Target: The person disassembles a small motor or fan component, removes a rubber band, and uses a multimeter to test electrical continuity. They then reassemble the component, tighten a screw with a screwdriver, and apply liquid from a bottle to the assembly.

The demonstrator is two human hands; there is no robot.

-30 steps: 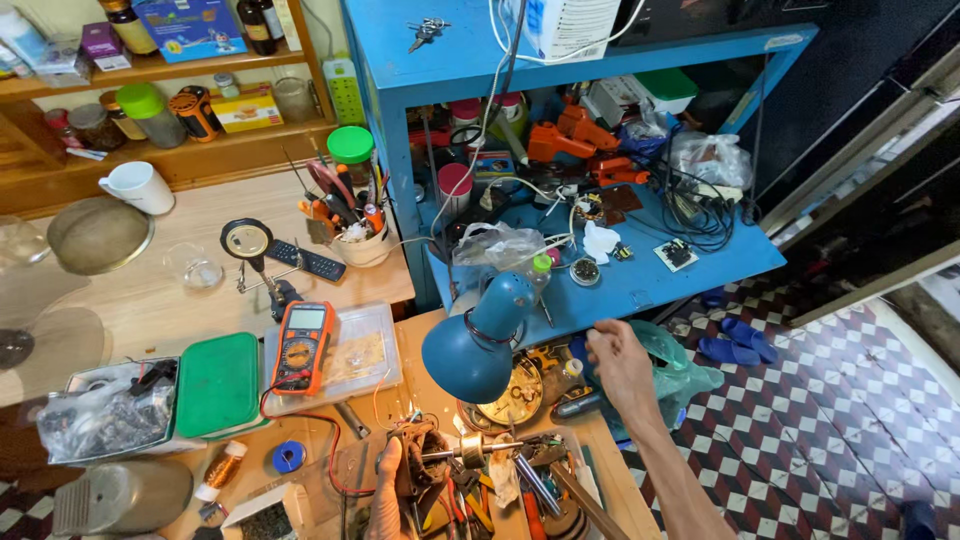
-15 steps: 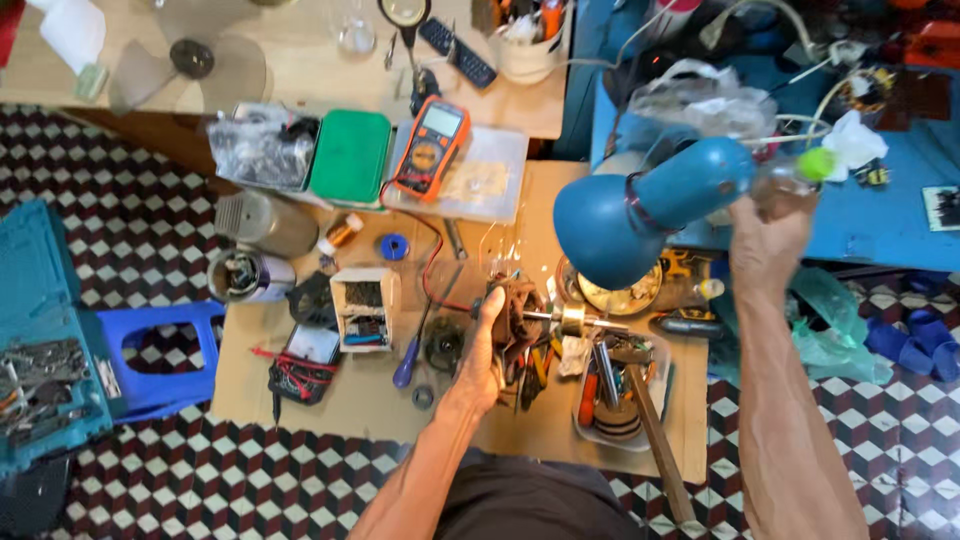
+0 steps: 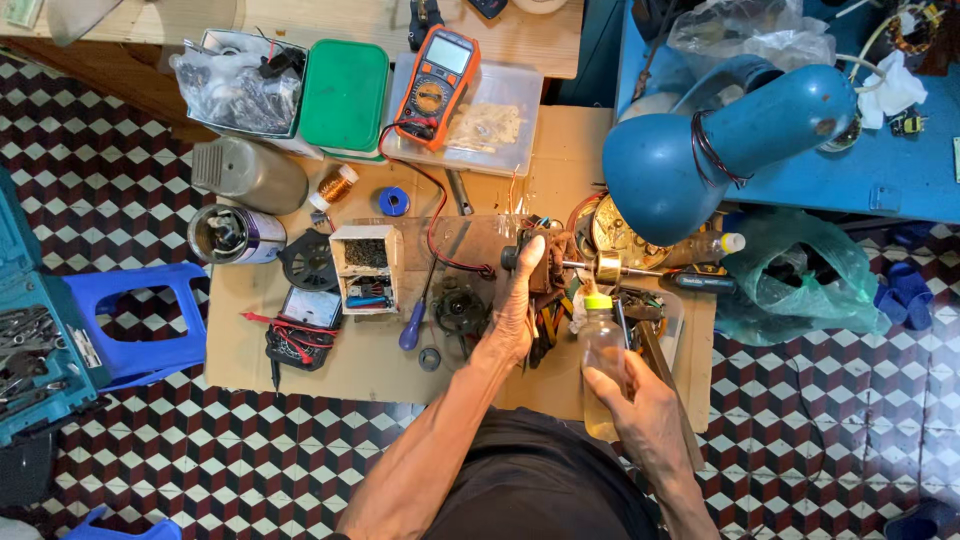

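Observation:
My left hand point(image 3: 518, 305) grips a small electric motor point(image 3: 548, 262) lying on the cardboard-covered work surface point(image 3: 350, 360); its metal shaft with a brass collar point(image 3: 607, 267) sticks out to the right. My right hand point(image 3: 640, 405) holds a small clear plastic bottle point(image 3: 603, 350) with a green cap, upright, with the cap just below the shaft. A blue desk lamp point(image 3: 700, 150) hangs over the motor's right side and hides part of the clutter beneath it.
An orange multimeter point(image 3: 437, 85) with red lead lies on a clear plastic lid. A green-lidded box point(image 3: 345, 95), a wooden screw box point(image 3: 365, 265), a blue-handled screwdriver point(image 3: 413, 325), a copper wire spool point(image 3: 337, 183), a blue stool point(image 3: 130, 320) and an open tool case point(image 3: 30, 350) surround the spot.
My right hand came down from the blue shelf beside the lamp with the green-capped bottle to just below the motor shaft. The left hand stays on the motor. The view has shifted.

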